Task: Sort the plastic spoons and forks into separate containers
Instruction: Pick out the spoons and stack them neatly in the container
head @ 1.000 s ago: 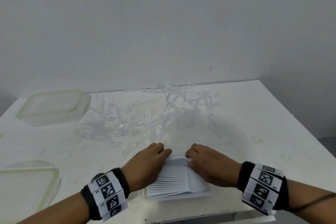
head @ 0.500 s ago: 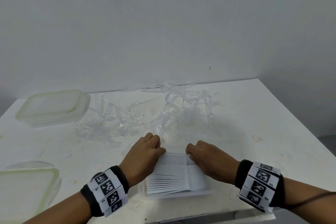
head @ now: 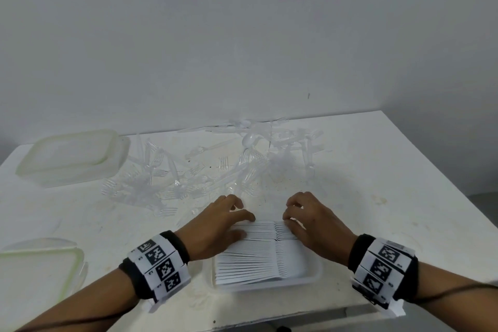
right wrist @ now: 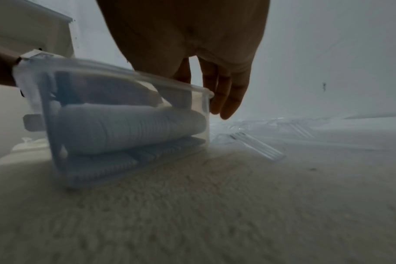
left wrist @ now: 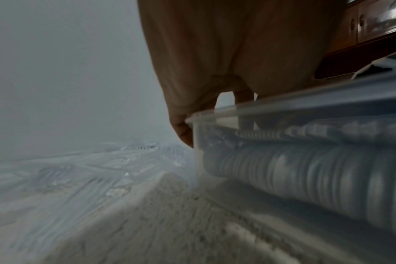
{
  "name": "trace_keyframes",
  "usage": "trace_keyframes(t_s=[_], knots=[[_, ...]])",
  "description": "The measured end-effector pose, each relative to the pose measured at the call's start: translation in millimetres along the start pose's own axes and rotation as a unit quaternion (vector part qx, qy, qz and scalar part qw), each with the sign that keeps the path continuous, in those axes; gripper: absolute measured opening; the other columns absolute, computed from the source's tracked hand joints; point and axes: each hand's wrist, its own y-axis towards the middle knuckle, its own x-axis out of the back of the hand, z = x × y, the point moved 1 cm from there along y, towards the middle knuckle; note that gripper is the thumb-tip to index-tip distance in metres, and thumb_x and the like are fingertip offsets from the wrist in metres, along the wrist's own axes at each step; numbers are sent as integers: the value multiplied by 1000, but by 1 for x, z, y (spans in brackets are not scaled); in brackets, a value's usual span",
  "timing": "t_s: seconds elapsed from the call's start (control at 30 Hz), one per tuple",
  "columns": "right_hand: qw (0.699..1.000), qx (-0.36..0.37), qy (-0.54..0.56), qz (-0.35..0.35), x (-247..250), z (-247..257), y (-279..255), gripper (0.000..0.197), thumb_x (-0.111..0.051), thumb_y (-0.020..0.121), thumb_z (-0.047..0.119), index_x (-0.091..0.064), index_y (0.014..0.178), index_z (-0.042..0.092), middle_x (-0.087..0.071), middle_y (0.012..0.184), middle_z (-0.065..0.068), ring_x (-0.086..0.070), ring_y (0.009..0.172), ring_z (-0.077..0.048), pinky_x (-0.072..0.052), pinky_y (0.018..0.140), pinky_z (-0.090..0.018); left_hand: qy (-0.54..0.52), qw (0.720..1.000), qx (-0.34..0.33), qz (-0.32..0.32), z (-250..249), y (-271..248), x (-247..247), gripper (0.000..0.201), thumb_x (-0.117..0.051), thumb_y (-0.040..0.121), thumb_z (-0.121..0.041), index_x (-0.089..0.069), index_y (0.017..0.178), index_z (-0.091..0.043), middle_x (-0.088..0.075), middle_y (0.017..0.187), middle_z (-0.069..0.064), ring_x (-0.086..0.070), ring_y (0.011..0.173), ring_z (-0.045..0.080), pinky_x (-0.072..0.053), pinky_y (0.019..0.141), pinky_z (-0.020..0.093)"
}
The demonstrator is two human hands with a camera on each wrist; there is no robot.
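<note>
Head view: your left hand (head: 218,219) and right hand (head: 314,219) rest on stacked white spoons (head: 258,259) in a clear container (head: 314,276) near the surface's (head: 377,170) front edge; loose clear forks (head: 188,178) lie behind.
Left wrist: grip loosely curled, fingertip (left wrist: 183,131) at container corner.
Right wrist: fingers (right wrist: 226,92) straight over the far rim, holding nothing; bare surface rightward.

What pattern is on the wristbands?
Black-and-white square code markers on white wristbands over black cuffs, clearest in the head view.
</note>
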Motion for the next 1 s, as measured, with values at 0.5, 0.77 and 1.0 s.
trace_keyframes(t_s=[0.5, 0.77, 1.0], knots=[[994, -51, 69, 70, -16, -8, 0, 35, -38, 92, 46, -61, 98, 21, -56, 107, 6, -53, 99, -13, -49, 81, -32, -19, 999, 12, -38, 7, -4, -22, 37, -33, 93, -53, -51, 123, -41, -52, 116, -14, -46, 102, 5, -40, 85, 26], [989, -63, 64, 116, -16, -11, 1, 65, -31, 86, 71, -65, 99, 17, -52, 121, 1, -49, 111, -13, -44, 90, -26, -23, 998, 28, -51, 7, -6, -24, 39, -34, 93, -58, -53, 122, -42, -52, 119, -16, -45, 106, 2, -40, 88, 24], [991, -54, 69, 98, -16, -14, 5, 66, -30, 87, 71, -64, 111, 19, -54, 120, 4, -49, 109, -6, -38, 89, -14, -73, 995, 28, -59, 6, -6, -19, 42, -27, 94, -60, -56, 119, -41, -53, 113, -22, -46, 103, -4, -39, 90, 23]])
